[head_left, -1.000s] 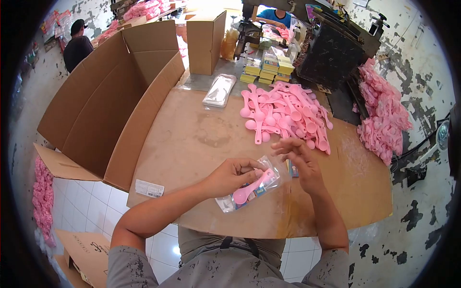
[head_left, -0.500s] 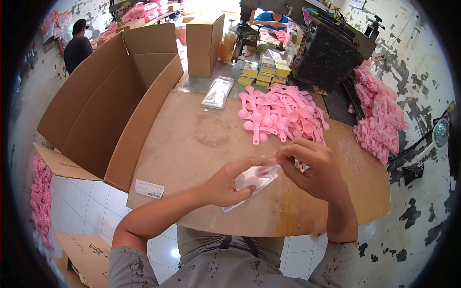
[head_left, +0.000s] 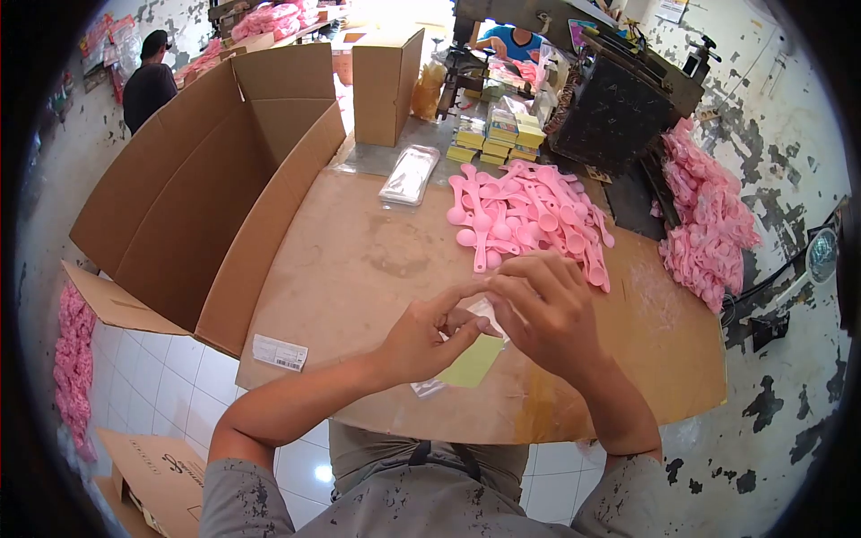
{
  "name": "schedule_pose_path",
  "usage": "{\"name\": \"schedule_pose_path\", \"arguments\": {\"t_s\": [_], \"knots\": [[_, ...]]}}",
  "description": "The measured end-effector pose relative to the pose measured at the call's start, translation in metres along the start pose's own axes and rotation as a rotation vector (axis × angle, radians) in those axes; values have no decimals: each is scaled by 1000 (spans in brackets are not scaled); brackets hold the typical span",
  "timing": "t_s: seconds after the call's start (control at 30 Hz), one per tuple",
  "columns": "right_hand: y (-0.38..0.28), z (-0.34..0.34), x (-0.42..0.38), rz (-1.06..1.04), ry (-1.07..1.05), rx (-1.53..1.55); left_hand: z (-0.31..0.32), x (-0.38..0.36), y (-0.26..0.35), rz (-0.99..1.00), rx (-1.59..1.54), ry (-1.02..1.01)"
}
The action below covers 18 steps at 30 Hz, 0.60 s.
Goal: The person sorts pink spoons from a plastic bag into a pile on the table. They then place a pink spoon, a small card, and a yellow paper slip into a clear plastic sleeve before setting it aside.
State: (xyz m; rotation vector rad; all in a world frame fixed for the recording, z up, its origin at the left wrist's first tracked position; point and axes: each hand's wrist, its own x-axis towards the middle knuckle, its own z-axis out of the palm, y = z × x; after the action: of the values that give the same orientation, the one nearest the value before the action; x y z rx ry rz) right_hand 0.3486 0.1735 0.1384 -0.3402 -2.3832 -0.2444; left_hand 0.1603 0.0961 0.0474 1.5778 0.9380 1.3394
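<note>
My left hand [head_left: 429, 339] pinches a clear plastic bag [head_left: 429, 388] between thumb and fingers above the front of the table. A yellow-green card [head_left: 473, 363] shows under my left thumb, overlapping the bag; whether it is fully inside cannot be made out. My right hand [head_left: 549, 309] is closed at the bag's upper end, its bent fingertips meeting my left index finger and partly hiding what they grip. Just beyond my hands lies a heap of pink plastic measuring spoons [head_left: 520, 215].
A big open cardboard box [head_left: 206, 179] stands at left, near a label slip [head_left: 280, 352]. Clear bags [head_left: 410, 175] lie stacked behind, beside bundled cards [head_left: 493, 134]. A dark machine [head_left: 619, 99] and pink bundles [head_left: 708, 215] fill the right. Two people [head_left: 151, 85] work farther back.
Both hands have shifted slightly left, and my right hand has come closer over the bag. The yellow-green card now shows against the bag, where clear film and a pinkish patch were visible before.
</note>
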Motion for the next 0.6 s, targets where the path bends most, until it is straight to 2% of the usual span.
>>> {"name": "schedule_pose_path", "arguments": {"t_s": [0.1,0.27,0.37,0.43,0.5,0.57,0.6], "knots": [[1,8,-1,-57,-42,-107,1,-2,1,0,257,25],[10,19,-5,-35,-176,-185,3,0,-3,80,355,4],[32,7,-11,150,-2,-132,-3,5,2,-51,256,-109],[48,-18,-24,508,-124,235,-4,7,-1,-151,107,-134],[70,-51,-54,834,-254,896,-4,8,-8,-219,-88,-76],[103,-94,-108,902,-151,1308,-5,11,-8,-243,-188,-29],[124,-112,-135,792,-36,1456,-6,13,-8,-253,-236,-4]]}}
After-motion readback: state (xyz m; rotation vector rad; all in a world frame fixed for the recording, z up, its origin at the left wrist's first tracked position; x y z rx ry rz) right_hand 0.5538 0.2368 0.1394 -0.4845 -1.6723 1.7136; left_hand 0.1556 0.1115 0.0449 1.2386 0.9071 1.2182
